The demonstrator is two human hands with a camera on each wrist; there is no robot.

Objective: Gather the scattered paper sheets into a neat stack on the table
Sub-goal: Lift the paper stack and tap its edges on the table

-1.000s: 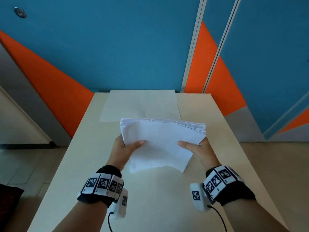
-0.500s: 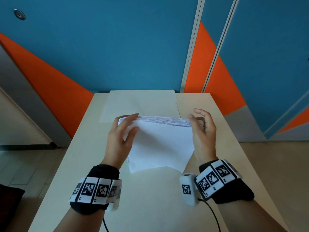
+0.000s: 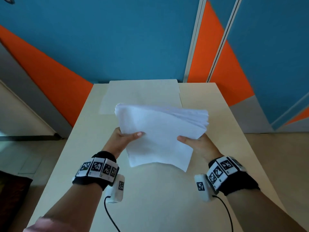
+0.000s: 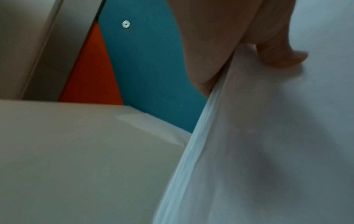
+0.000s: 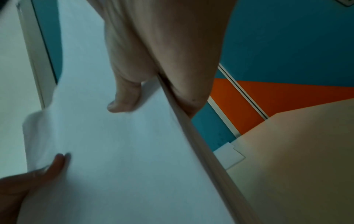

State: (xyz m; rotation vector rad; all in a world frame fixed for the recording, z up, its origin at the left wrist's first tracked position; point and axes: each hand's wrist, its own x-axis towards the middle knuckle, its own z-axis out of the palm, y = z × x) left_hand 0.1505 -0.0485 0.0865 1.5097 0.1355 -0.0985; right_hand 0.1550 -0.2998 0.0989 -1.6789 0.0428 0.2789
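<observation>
The long pale beige surface [image 3: 150, 198] runs away from the person toward a blue and orange panelled wall [image 3: 117, 39]. At its far end a flat pale sheet [image 3: 142, 96] lies against the wall, one small corner of it jutting out on the right side.

Above the middle of the surface, a thick stack of white paper sheets [image 3: 160, 136] is held up in both hands, tilted, its far edges fanned slightly at the right corner and its near corner drooping toward the surface.

The left hand [image 3: 124, 139] grips the stack's left edge, thumb laid on top of the sheets and the fingers hidden beneath. The right hand [image 3: 199, 144] grips the right edge the same way, thumb on top; the right wrist view shows the stack's edge tucked between thumb and palm.

Each wrist wears a black band with black-and-white square markers [image 3: 98, 169], and a small white camera unit [image 3: 117, 190] with a black cable hangs beside it.
</observation>
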